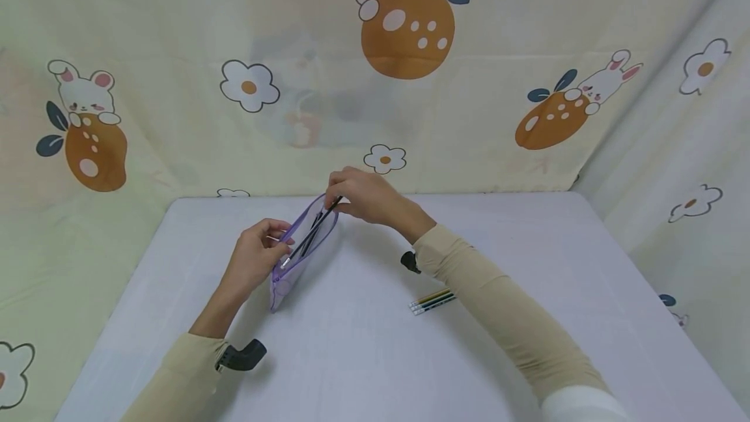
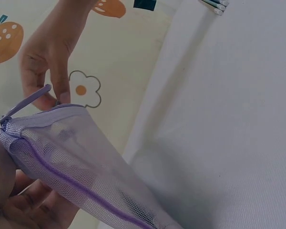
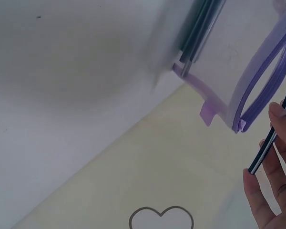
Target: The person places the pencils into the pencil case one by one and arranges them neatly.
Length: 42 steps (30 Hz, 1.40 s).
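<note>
My left hand (image 1: pixel 252 256) holds a purple mesh zip pencil pouch (image 1: pixel 284 286) near the back left of the table; its zip mouth gapes upward. In the left wrist view the zip pull (image 2: pixel 26 102) sticks up at the near end. My right hand (image 1: pixel 364 197) pinches a dark striped pencil (image 3: pixel 263 151) near one end. This pencil slants through the pouch's mouth, its white-tipped end (image 1: pixel 286 264) near my left thumb. Through the pouch wall, other dark pencils (image 3: pixel 200 36) show inside in the right wrist view; their exact number is unclear.
Several pencils (image 1: pixel 432 301) lie side by side on the white table (image 1: pixel 363 357), partly under my right forearm. A patterned curtain (image 1: pixel 187 129) hangs along the table's back edge. A black wrist mount (image 1: pixel 243 355) juts from my left sleeve.
</note>
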Available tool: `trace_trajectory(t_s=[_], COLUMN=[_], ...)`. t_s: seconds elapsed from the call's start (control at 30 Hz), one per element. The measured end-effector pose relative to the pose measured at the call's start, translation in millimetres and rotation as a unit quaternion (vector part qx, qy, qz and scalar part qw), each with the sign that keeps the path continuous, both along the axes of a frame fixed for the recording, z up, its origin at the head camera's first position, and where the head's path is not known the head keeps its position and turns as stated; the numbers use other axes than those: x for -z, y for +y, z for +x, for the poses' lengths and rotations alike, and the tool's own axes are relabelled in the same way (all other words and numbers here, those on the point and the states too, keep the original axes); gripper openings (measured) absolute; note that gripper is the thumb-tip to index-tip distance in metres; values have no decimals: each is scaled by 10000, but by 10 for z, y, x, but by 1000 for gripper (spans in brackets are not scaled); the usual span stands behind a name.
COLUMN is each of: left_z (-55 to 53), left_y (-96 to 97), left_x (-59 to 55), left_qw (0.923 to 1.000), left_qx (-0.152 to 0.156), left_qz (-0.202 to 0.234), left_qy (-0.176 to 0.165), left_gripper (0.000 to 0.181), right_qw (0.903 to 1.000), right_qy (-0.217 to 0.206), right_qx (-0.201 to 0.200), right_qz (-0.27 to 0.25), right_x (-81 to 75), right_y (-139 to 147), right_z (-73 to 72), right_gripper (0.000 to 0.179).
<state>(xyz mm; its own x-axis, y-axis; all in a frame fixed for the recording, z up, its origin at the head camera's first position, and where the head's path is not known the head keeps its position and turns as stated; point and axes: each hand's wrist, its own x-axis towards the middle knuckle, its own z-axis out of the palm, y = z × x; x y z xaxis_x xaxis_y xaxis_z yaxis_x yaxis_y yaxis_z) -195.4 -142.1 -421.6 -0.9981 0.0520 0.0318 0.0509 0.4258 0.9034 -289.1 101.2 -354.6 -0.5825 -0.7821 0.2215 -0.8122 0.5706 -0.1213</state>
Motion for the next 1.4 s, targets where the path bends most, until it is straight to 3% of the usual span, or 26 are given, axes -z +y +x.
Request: trace_trajectory(t_s=[0.3, 0.53, 0.93, 1.13, 1.4], left_z=[5, 14, 12, 12, 10], left_y=[-18, -23, -27, -33, -51], left_x=[-10, -19, -25, -16, -15], left_qw=[9999, 9997, 9996, 9997, 9998], left_qx=[82, 152, 153, 128, 124], left_qz=[72, 172, 221, 135, 79], left_qy=[43, 76, 109, 142, 165], left_gripper=[28, 30, 29, 29, 30], right_qw=[9991, 9983, 9930, 9940, 9910], right_qy=[-298, -449, -815, -803, -1289], right_qx=[47, -193, -761, -622, -323], right_qz=[310, 308, -396, -396, -135], right_x=[13, 44, 132, 142, 84], right_y=[-134, -175, -171, -75, 183], right_z=[3, -19, -96, -86, 17], right_gripper=[14, 14, 25, 25, 28])
